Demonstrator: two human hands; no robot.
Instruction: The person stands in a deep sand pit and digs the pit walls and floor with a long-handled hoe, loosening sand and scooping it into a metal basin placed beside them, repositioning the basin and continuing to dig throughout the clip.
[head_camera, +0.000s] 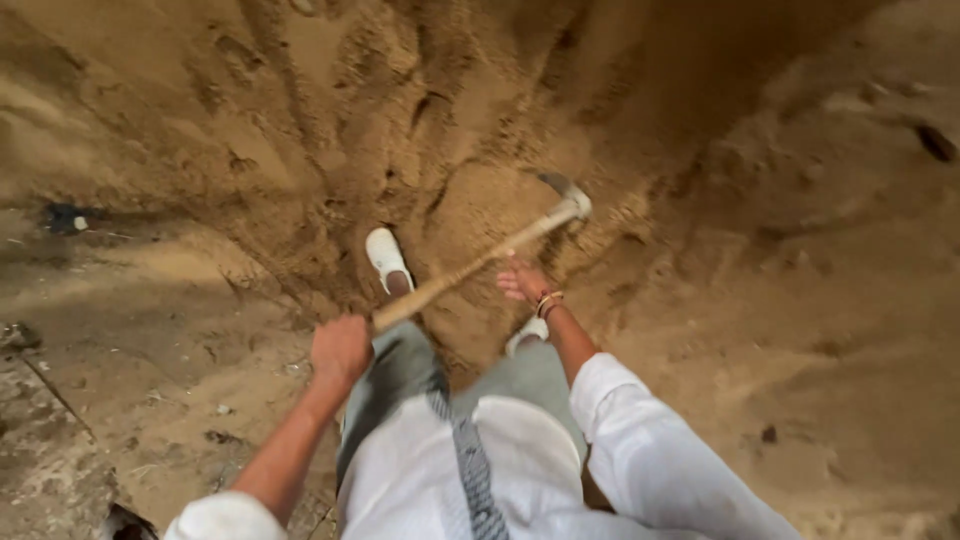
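While both hands (341, 347) (524, 283) grip hoe handle (470, 268), fingers closed; blade (566, 192) blurred, half-buried in sand (760, 250).

— What kind of place is this?
— It looks like a digging or building site. A big heap of loose brown sand (480, 120) fills the ground, with footprints and dug marks in it.
— Anything more?
— At the left edge, a strip of hard grey floor (40, 440) with small rubble.
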